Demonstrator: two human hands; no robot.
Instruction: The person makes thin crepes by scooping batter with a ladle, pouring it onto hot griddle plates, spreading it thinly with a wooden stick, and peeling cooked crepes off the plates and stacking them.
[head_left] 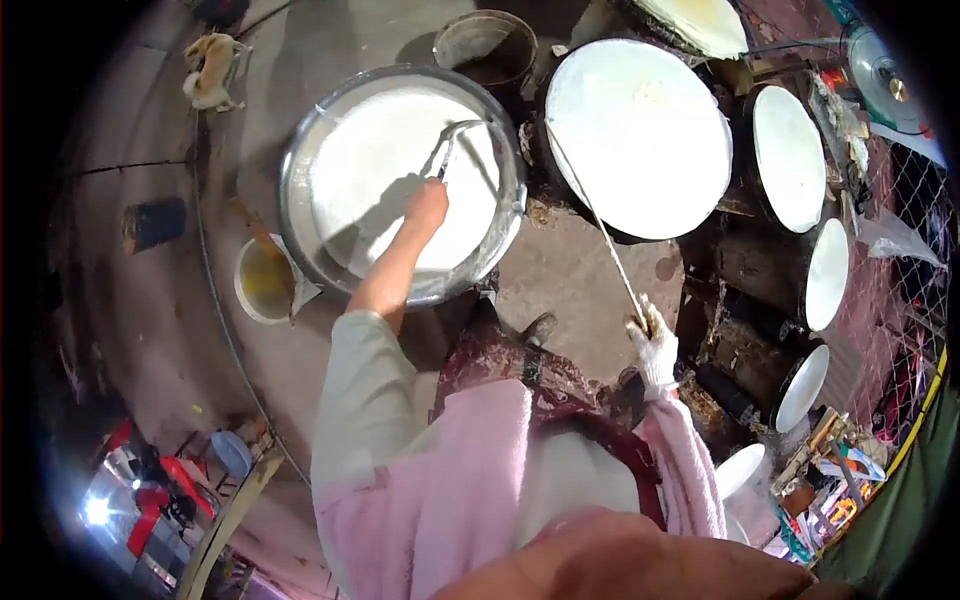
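My bare left hand point(428, 205) is closed around the handle of a ladle point(447, 152) over a wide metal basin point(292, 205). White liquid point(365, 150) fills much of the basin, and the ladle's curved end lies over or in it; I cannot tell how deep. My right hand point(655, 345), in a whitish glove, grips the near end of a long thin stick point(612, 250). From there the stick slants up and left to the edge of a large round white surface point(640, 130), right of the basin.
More round white-topped pans point(788, 158) curve down the right side, beside a wire fence point(915, 190). A bucket point(485, 42) stands behind the basin. At left are a yellowish tub point(263, 282), a dark block point(155, 224) and a dog point(210, 72) on the floor.
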